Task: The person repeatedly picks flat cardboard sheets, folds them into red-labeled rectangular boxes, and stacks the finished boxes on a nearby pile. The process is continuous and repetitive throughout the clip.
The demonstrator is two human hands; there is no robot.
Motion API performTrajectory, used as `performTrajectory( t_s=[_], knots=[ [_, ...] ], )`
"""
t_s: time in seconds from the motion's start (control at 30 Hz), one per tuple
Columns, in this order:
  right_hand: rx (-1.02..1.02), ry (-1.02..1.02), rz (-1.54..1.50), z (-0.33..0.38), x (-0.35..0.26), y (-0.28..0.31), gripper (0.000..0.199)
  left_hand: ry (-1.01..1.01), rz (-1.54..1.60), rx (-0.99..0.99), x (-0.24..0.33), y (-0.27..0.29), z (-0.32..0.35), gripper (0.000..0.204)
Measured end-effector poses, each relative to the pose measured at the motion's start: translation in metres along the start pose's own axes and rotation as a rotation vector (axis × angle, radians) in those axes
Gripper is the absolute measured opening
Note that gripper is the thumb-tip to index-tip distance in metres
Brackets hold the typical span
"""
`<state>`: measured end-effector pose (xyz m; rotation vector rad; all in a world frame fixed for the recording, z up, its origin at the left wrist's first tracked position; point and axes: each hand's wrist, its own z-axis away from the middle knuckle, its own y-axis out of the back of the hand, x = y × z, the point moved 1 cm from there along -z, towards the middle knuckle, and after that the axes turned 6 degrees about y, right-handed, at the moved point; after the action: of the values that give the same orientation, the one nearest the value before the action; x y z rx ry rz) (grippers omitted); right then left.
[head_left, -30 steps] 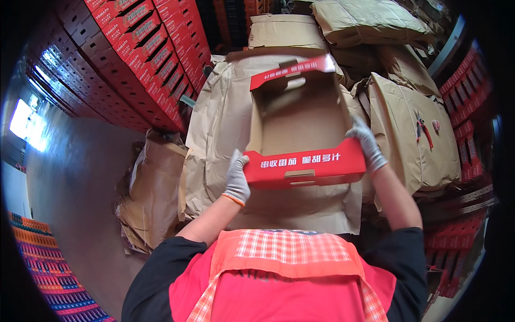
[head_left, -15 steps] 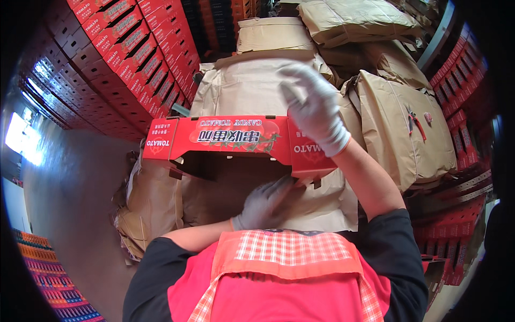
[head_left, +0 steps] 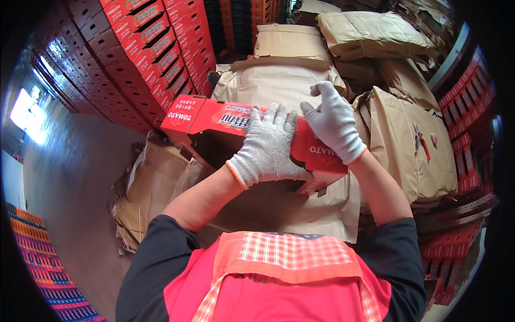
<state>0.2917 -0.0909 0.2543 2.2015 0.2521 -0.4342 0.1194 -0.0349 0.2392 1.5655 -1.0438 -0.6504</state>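
A red cardboard tomato box (head_left: 206,119) with a cut-out in its near side sits at a slant before me, on top of brown paper. My left hand (head_left: 271,142), in a pale grey glove with an orange cuff, lies across the box's printed panel. Its fingers are spread over the upper edge and its thumb points right. By the box's right corner is my right hand (head_left: 335,121), gloved alike. Its index finger and thumb are bent and apart, with nothing visible between them; its other fingers are partly hidden. Below the cut-out the box's inside is dark.
Stacked red boxes (head_left: 155,53) rise at the far left. Brown paper-wrapped bundles (head_left: 375,35) are piled behind and at right; red-handled pruning shears (head_left: 422,144) lie on one. More red cartons (head_left: 458,139) stand along the right edge, and colourful stacks (head_left: 43,263) at lower left.
My left hand has come up from below the box onto its printed panel. The box has turned, its left end now farther away. My right hand has lowered slightly beside its right corner.
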Motion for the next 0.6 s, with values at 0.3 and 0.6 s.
performTrajectory(
  t_s=[0.3,0.6],
  knots=[
    [-0.2,-0.007,-0.027,0.007,0.016,0.046,0.02,-0.11,0.181,0.184,-0.009,-0.005,-0.011,0.093],
    [-0.292,0.415,0.356,-0.019,-0.002,0.005,0.024,-0.104,0.264,0.242,-0.008,-0.007,0.0,0.095]
  ],
)
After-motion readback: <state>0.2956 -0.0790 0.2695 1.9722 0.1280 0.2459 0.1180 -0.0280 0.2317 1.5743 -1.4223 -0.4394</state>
